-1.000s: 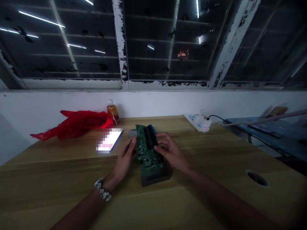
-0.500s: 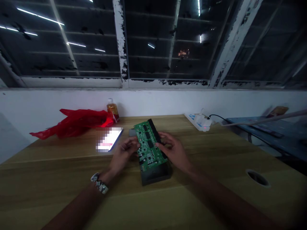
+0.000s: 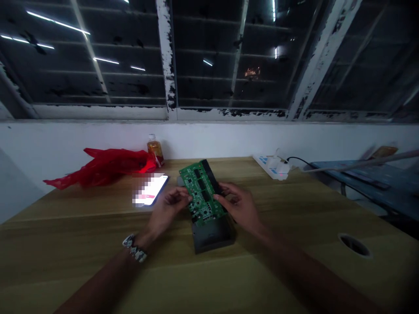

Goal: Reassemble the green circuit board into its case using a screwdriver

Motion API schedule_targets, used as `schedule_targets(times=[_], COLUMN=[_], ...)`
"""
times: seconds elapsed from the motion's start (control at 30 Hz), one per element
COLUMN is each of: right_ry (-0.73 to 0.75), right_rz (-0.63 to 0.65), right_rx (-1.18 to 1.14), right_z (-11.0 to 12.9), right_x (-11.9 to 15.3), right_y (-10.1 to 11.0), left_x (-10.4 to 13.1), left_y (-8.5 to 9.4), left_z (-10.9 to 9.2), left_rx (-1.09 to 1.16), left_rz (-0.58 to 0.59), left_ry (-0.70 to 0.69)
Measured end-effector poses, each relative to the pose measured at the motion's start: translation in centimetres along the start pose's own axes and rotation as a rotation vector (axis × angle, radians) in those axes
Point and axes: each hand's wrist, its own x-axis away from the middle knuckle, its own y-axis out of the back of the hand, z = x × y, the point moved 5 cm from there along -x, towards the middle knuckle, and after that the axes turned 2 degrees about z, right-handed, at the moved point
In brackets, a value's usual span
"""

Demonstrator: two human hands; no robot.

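Observation:
A green circuit board [image 3: 199, 192] with black chips and a long black strip along its right edge is held between my two hands, tilted over a dark open case [image 3: 214, 237]. My left hand [image 3: 173, 203] pinches the board's left edge with thumb and fingers. On the opposite side, my right hand [image 3: 235, 203] grips the right edge, its thumb on the board's face. The case rests on the table, its near end showing and the rest hidden under the board. A small grey part [image 3: 180, 181] shows just left of the board; what it belongs to is unclear.
Left of my hands lies a lit phone [image 3: 152, 190] on the wooden table [image 3: 98, 244]. Behind it are a red plastic bag [image 3: 111, 168] and a drink bottle [image 3: 155, 150]. A white power strip [image 3: 271, 167] with plugs sits back right. A round hole [image 3: 355, 245] pierces the table at right.
The circuit board has shifted up and slightly left, turning a little, so more of the dark case's near end shows. Both hands keep their hold on it.

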Motion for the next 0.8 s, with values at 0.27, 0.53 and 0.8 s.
schedule_targets(times=[0.27, 0.53, 0.8], right_ry=[0.345, 0.429, 0.495], right_rz=[0.015, 0.111, 0.147], right_rx=[0.083, 0.117, 0.150], right_z=[3.8, 4.6, 4.4], right_x=[0.8, 1.5, 0.8], right_y=[0.4, 0.1, 0.7], left_x=[0.5, 0.3, 0.2], left_y=[-0.9, 0.3, 0.4], left_z=[1.3, 0.5, 0.7], left_rx=[-0.048, -0.030, 0.073], left_rz=[0.217, 0.186, 0.196], left_ry=[0.099, -0.134, -0.111])
